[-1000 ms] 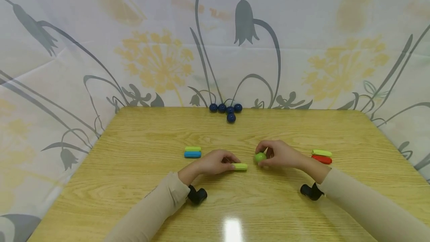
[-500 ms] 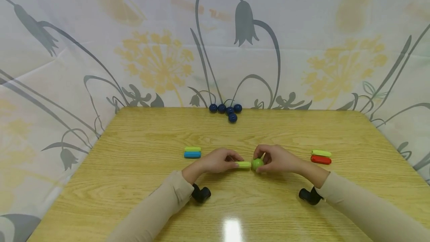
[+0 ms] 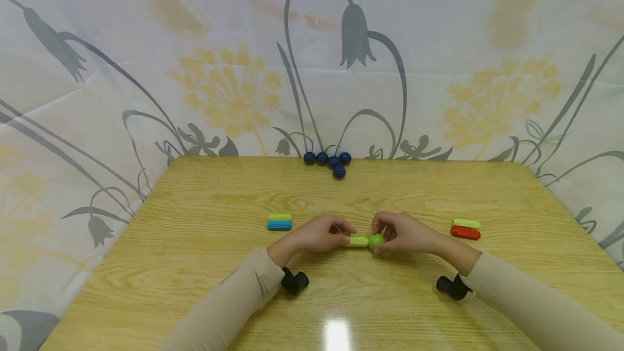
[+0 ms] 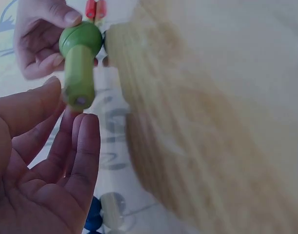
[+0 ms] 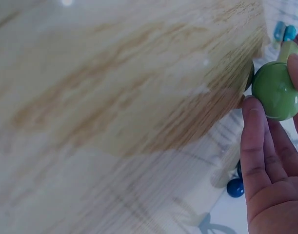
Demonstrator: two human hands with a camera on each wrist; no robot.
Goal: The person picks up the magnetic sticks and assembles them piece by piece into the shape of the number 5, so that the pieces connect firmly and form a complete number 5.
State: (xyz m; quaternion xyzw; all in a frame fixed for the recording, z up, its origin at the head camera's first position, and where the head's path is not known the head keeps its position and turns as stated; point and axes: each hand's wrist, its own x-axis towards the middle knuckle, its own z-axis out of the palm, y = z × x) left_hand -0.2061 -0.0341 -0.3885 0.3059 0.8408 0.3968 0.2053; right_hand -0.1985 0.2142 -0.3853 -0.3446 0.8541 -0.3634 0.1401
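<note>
My left hand (image 3: 319, 233) pinches the near end of a short yellow-green magnetic rod (image 3: 358, 241) between thumb and fingers. Beyond the fingertips, the rod's other end meets a glossy green ball (image 3: 375, 241). My right hand (image 3: 407, 232) holds that ball with thumb and fingers. Seen from the left wrist, the rod (image 4: 79, 75) stands end-on against the ball (image 4: 81, 39), and a small metallic dot shows in its free end. In the right wrist view the ball (image 5: 276, 92) sits at the fingertips, with the rod partly hidden behind the thumb.
Left on the wooden table (image 3: 219, 194) lie a yellow-green rod (image 3: 280, 216) and a blue rod (image 3: 279, 225). On the right are another yellow-green rod (image 3: 466, 223) and a red rod (image 3: 465, 232). Several dark blue balls (image 3: 333, 162) cluster at the back edge, before a patterned cloth (image 3: 419, 96).
My hands have come together: the rod moved right and the ball moved slightly down and left, so that they now touch. Since contact, both have shifted a little to the right.
</note>
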